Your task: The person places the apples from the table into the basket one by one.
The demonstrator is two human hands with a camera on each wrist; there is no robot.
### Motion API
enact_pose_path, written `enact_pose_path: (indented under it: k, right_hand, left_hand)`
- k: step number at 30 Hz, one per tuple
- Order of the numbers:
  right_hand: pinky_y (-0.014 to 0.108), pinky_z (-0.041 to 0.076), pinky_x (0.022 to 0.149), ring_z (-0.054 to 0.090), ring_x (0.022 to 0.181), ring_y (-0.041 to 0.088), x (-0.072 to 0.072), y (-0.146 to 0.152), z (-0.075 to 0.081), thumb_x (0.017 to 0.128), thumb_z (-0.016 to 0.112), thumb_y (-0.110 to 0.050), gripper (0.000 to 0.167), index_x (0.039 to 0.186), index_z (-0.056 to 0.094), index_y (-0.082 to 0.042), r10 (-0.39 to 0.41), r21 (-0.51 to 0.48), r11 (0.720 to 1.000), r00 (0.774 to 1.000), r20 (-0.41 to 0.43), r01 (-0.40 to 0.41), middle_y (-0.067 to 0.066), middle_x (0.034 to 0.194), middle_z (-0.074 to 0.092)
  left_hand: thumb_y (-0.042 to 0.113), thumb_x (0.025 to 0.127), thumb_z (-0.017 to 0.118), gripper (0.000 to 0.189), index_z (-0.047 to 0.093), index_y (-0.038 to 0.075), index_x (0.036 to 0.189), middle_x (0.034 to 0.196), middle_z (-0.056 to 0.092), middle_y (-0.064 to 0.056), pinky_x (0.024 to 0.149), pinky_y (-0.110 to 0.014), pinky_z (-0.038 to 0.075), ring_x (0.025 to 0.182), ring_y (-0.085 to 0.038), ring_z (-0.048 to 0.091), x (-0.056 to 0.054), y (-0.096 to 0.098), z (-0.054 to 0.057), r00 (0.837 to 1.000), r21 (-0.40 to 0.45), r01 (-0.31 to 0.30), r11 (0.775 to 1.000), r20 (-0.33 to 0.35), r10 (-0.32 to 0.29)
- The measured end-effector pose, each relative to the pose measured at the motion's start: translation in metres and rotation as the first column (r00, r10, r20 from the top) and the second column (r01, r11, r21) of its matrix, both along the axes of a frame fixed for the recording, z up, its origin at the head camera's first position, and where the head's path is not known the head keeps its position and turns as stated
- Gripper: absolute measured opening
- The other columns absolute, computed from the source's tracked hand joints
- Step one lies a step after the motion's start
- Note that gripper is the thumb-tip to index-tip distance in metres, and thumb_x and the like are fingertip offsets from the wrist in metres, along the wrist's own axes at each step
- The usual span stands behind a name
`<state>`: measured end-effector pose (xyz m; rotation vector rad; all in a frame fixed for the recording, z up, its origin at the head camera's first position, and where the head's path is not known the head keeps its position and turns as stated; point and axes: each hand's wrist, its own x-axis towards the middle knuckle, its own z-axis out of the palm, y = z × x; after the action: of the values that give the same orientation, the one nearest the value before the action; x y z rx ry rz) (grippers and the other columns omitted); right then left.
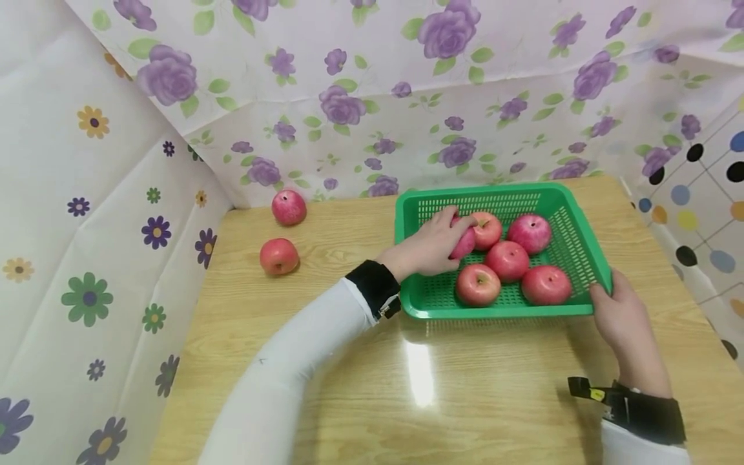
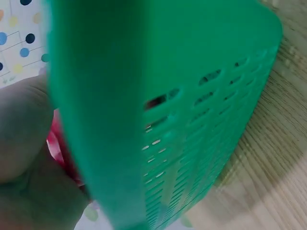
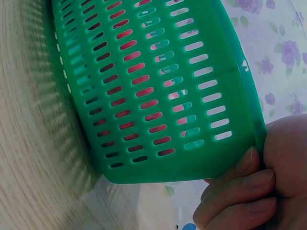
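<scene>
Inside the green plastic basket, my left hand curls its fingers over a red apple near the left wall. Several more apples lie on the basket floor to its right. My right hand grips the near right corner of the basket, thumb over the rim and fingers curled beneath it, as the right wrist view shows. In the left wrist view, the basket's slotted wall covers most of the frame and partly hides the held apple.
Two loose apples, one near the back edge and another in front of it, sit at the left of the wooden table. A flowered sheet hangs behind, with patterned sheets at both sides.
</scene>
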<state>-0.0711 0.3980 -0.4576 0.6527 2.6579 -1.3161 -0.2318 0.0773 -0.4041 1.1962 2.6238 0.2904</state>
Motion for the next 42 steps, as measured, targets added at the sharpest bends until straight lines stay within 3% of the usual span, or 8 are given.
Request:
enact_pose_path:
  k: [7, 9, 14, 18, 26, 34, 42]
  right_hand:
    - [0.082, 0.028, 0.108, 0.027, 0.147, 0.064, -0.001, -0.001, 0.0, 0.115, 0.024, -0.038, 0.07, 0.169, 0.005, 0.002, -0.005, -0.005, 1.0, 1.0, 0.009, 0.005, 0.041, 0.163, 0.027]
    - [0.082, 0.027, 0.108, 0.026, 0.148, 0.065, -0.001, 0.0, 0.0, 0.115, 0.024, -0.038, 0.07, 0.169, 0.005, 0.001, -0.005, -0.009, 1.0, 1.0, 0.005, 0.006, 0.041, 0.163, 0.027]
    - [0.082, 0.028, 0.108, 0.026, 0.148, 0.064, -0.001, 0.0, -0.002, 0.114, 0.025, -0.039, 0.071, 0.17, 0.006, 0.001, -0.002, -0.008, 1.0, 1.0, -0.005, 0.002, 0.04, 0.164, 0.027]
    - [0.082, 0.028, 0.108, 0.026, 0.148, 0.064, -0.001, 0.001, -0.003, 0.114, 0.025, -0.04, 0.072, 0.17, 0.004, 0.0, -0.008, -0.016, 1.0, 1.0, 0.003, 0.008, 0.039, 0.165, 0.025]
    - [0.082, 0.03, 0.107, 0.028, 0.147, 0.063, 0.0, 0.002, -0.003, 0.114, 0.025, -0.041, 0.072, 0.17, 0.005, 0.0, -0.009, -0.022, 1.0, 1.0, 0.001, 0.009, 0.039, 0.165, 0.026]
    - [0.082, 0.03, 0.106, 0.028, 0.147, 0.063, 0.0, 0.001, -0.002, 0.114, 0.024, -0.041, 0.072, 0.17, 0.005, 0.0, -0.003, -0.031, 1.0, 1.0, 0.0, 0.003, 0.039, 0.164, 0.027]
    - [0.082, 0.03, 0.106, 0.029, 0.146, 0.063, -0.001, 0.0, -0.002, 0.114, 0.024, -0.039, 0.071, 0.17, 0.006, 0.001, -0.008, -0.02, 1.0, 1.0, -0.006, 0.008, 0.04, 0.164, 0.027]
  left_hand:
    - [0.025, 0.1, 0.075, 0.088, 0.022, 0.011, 0.169, 0.164, 0.034, -0.016, 0.122, -0.04, 0.037, 0.149, -0.033, 0.039, 0.0, 0.001, -0.008, 0.998, -0.079, 0.049, 0.996, 0.038, -0.046]
    - [0.022, 0.1, 0.076, 0.085, 0.025, 0.012, 0.168, 0.164, 0.034, -0.013, 0.12, -0.041, 0.04, 0.147, -0.033, 0.042, 0.0, 0.0, -0.01, 0.997, -0.09, 0.047, 0.995, 0.062, -0.042]
    - [0.022, 0.101, 0.076, 0.081, 0.029, 0.02, 0.167, 0.166, 0.028, -0.02, 0.11, -0.043, 0.049, 0.144, -0.037, 0.046, 0.001, -0.003, -0.017, 0.994, -0.102, 0.008, 0.995, 0.106, 0.002]
    - [0.024, 0.102, 0.075, 0.081, 0.029, 0.022, 0.168, 0.165, 0.028, -0.02, 0.108, -0.041, 0.051, 0.145, -0.036, 0.045, 0.003, -0.003, -0.021, 0.997, -0.12, 0.008, 0.993, 0.083, 0.002]
    - [0.031, 0.105, 0.07, 0.08, 0.024, 0.02, 0.171, 0.168, 0.03, -0.016, 0.116, -0.045, 0.044, 0.146, -0.037, 0.047, 0.003, 0.001, -0.027, 1.0, -0.167, 0.025, 0.986, 0.0, -0.025]
    - [0.042, 0.104, 0.069, 0.087, 0.019, 0.023, 0.172, 0.167, 0.034, -0.016, 0.11, -0.043, 0.049, 0.145, -0.031, 0.049, 0.003, 0.003, -0.03, 0.998, -0.139, -0.038, 0.99, 0.051, 0.046]
    - [0.043, 0.1, 0.074, 0.095, 0.015, 0.024, 0.173, 0.166, 0.035, -0.018, 0.105, -0.043, 0.053, 0.141, -0.031, 0.054, 0.002, 0.002, -0.031, 0.997, -0.129, -0.048, 0.991, 0.052, 0.056]
